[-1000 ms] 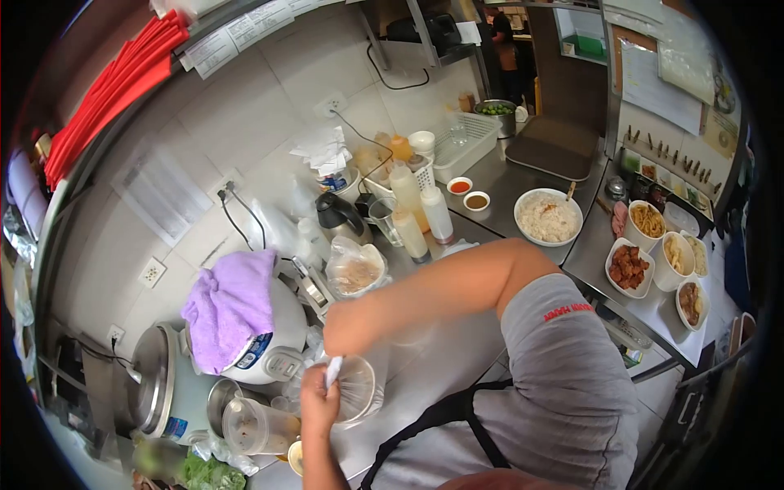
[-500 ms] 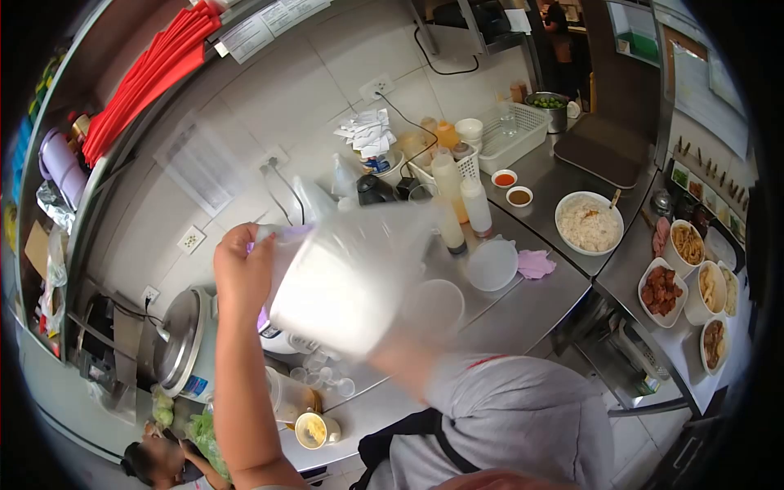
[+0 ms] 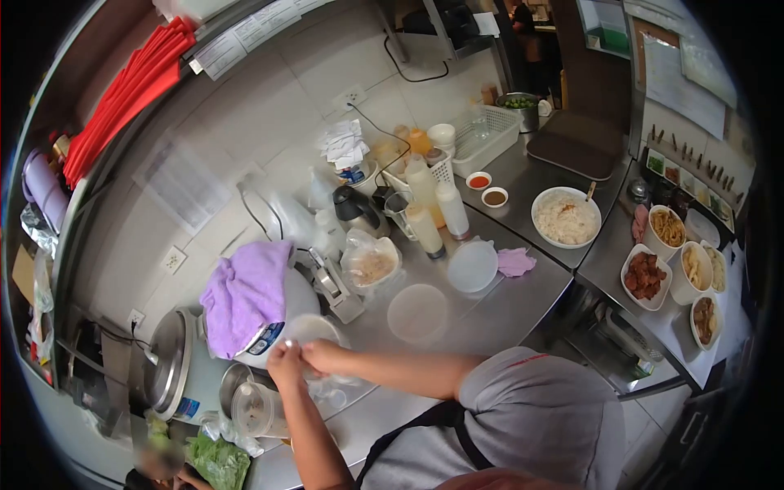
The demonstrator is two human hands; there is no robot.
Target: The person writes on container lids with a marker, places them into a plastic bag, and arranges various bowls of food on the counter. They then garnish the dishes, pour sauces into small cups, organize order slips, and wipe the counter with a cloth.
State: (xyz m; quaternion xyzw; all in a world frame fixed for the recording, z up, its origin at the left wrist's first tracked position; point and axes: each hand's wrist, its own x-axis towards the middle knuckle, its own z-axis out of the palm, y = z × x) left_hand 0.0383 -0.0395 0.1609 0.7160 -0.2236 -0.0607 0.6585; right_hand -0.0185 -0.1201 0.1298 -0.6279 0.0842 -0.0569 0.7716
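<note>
My left hand (image 3: 286,367) and my right hand (image 3: 327,358) are close together over the counter's near left part, fingers closed in a pinch. A small whitish bit shows at the left fingertips; what they hold is too blurred to name. Just beyond them is a blurred, translucent round plastic piece (image 3: 314,329). Beside my hands stands a large white pot (image 3: 302,300) with a lavender towel (image 3: 245,294) draped over it. A clear lidded tub (image 3: 257,408) sits near my left wrist. Farther off, a plastic bag (image 3: 363,245) surrounds a white food container (image 3: 376,273).
A tape dispenser (image 3: 335,286), thermos (image 3: 359,211) and squeeze bottles (image 3: 452,208) line the back. Round translucent lids (image 3: 417,313) lie mid-counter. To the right are a rice bowl (image 3: 565,218) and filled dishes (image 3: 645,278). Another person (image 3: 159,461) is at lower left.
My left hand has come down from its raised position, and my right hand has moved left to join it. The bag with the white container is out of my hands; a similar one stands beside the dispenser.
</note>
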